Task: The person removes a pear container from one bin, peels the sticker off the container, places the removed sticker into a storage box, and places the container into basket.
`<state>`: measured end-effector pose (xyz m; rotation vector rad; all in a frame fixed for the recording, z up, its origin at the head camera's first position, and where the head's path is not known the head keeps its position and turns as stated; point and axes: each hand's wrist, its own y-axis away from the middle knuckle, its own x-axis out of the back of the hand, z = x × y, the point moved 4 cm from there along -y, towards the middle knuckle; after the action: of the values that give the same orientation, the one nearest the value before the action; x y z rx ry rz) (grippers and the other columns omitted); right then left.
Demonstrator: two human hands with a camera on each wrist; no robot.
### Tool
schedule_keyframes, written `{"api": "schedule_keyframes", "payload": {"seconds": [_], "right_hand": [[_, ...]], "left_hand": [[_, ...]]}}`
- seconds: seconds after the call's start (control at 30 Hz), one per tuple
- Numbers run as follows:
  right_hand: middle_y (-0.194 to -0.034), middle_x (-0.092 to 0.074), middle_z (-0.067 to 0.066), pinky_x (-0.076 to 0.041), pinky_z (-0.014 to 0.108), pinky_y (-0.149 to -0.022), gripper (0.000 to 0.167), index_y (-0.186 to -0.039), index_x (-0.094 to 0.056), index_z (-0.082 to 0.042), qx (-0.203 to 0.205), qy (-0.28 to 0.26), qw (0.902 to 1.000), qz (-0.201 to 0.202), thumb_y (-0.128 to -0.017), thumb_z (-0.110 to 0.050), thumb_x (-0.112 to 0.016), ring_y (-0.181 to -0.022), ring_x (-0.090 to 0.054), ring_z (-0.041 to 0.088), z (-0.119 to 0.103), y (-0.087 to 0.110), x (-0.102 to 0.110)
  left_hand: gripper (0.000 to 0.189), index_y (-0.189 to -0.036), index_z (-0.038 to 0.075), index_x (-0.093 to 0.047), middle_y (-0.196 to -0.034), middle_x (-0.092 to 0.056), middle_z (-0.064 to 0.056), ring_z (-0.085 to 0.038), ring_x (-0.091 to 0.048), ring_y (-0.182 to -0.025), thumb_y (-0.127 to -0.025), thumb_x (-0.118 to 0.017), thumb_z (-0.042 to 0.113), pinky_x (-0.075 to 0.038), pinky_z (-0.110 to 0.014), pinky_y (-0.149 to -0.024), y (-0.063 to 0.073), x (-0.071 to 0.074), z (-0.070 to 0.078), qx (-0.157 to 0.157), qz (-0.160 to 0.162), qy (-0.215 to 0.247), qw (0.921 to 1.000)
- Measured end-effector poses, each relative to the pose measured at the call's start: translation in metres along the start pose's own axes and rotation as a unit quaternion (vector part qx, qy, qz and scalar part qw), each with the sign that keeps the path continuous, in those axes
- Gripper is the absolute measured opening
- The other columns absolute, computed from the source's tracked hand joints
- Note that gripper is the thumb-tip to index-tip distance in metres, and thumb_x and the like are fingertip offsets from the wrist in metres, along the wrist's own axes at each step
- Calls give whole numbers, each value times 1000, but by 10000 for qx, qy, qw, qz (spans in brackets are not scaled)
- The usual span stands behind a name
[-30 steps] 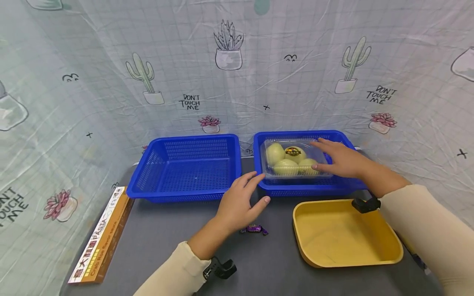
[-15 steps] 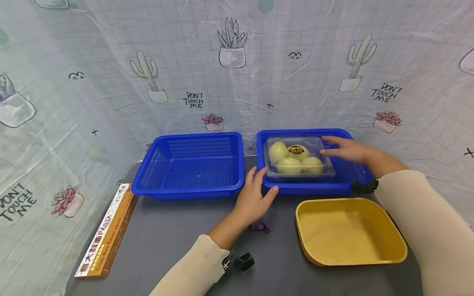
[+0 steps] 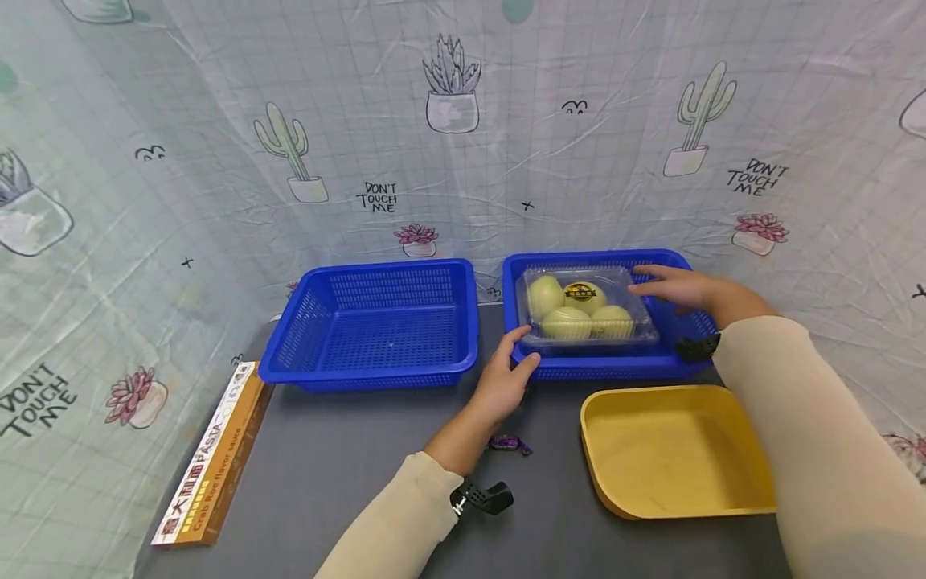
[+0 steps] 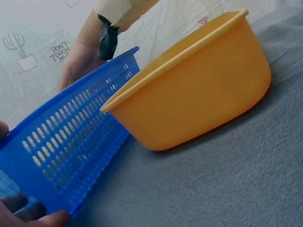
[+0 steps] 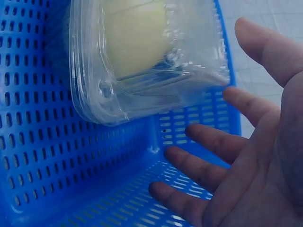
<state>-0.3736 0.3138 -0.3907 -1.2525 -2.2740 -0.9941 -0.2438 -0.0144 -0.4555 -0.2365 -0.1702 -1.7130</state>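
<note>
A clear plastic box of pale round fruit, with a dark label on its lid, sits inside the right blue basket. My left hand is at this basket's front left corner, one finger over the rim and the thumb by the front wall. In the left wrist view only fingertips show against the blue corner. My right hand reaches over the basket at the box's right end. Its fingers are spread in the right wrist view, one fingertip close to the box edge; contact is unclear.
A second blue basket stands to the left. The yellow bin is in front of the right basket. A purple-wrapped candy lies near my left forearm, and a long pasta box lies at the left. A printed curtain hangs behind.
My left hand has moved right and forward, reaching the right basket's corner. My right hand has shifted off the box lid to the box's right end.
</note>
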Motion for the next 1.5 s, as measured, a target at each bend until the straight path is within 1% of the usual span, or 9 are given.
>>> {"api": "schedule_keyframes", "payload": {"seconds": [0.17,0.27,0.33,0.4,0.43,0.73,1.0,1.3,1.5], "right_hand": [[-173,4,33,-26,82,-112,88,-172,1,-10,-50,-148,9998,-84,-113,-49,-51,-150,-17,65,3,-12,-4],[-173,3,32,-28,81,-112,87,-173,1,-13,-70,-297,9995,-66,-113,-49,-51,-150,-21,64,8,-19,-6],[-173,3,32,-29,80,-112,86,-173,1,-15,-59,-377,9992,-76,-113,-49,-50,-149,-23,63,12,-24,-5],[-174,2,31,-30,80,-112,85,-173,2,-18,-55,-483,9988,-84,-113,-49,-51,-149,-24,63,16,-28,-5],[-174,2,31,-30,79,-113,86,-173,3,-19,-53,-518,9986,-88,-113,-49,-51,-149,-24,63,18,-29,-4],[-173,8,32,-27,79,-114,94,-172,8,-17,-119,-652,9978,-12,-111,-55,-52,-150,-16,66,29,-30,-5],[-172,19,31,-16,82,-115,93,-169,18,-16,-21,-788,9969,-63,-114,-47,-49,-154,0,62,36,-37,-6],[-169,38,14,2,82,-116,91,-165,29,-31,231,-1168,9914,-541,-115,-38,-47,-155,25,52,29,-45,-14],[-168,41,7,3,82,-116,96,-165,29,-33,533,-1777,9806,-639,-113,-21,-52,-155,28,47,29,-46,-15]], "left_hand": [[52,-161,29,-47,-166,-40,-11,-35,-54,-132,-110,-60,30,-57,-52,-94,0,1,-3,163,-43,150,9997],[53,-162,30,-46,-168,-38,-11,-38,-48,-142,-111,-59,31,-49,-59,-107,-1,4,-4,137,-84,109,9998],[54,-163,30,-44,-169,-37,-13,-37,-39,-151,-111,-58,32,-38,-62,-117,-1,5,-3,95,-109,37,9999],[55,-164,32,-43,-169,-36,-13,-36,-32,-156,-111,-58,33,-29,-62,-123,-2,6,-2,65,-138,-68,9999],[56,-164,34,-41,-170,-36,-12,-36,-31,-156,-111,-58,33,-27,-62,-124,-3,7,-1,65,-177,-91,9998],[58,-166,37,-37,-170,-36,-10,-36,-32,-156,-112,-57,36,-28,-61,-124,-8,1,0,50,-357,-305,9989],[59,-167,34,-33,-169,-36,-12,-38,-34,-154,-113,-54,37,-30,-62,-122,-6,-2,-1,-107,-398,-310,9987],[59,-168,35,-31,-167,-35,-19,-40,-35,-152,-113,-52,39,-31,-63,-121,-4,3,-7,-17,-316,-322,9990],[59,-169,34,-29,-168,-34,-19,-40,-35,-152,-114,-51,39,-31,-63,-121,-4,3,-6,-53,-353,-361,9987]]}}
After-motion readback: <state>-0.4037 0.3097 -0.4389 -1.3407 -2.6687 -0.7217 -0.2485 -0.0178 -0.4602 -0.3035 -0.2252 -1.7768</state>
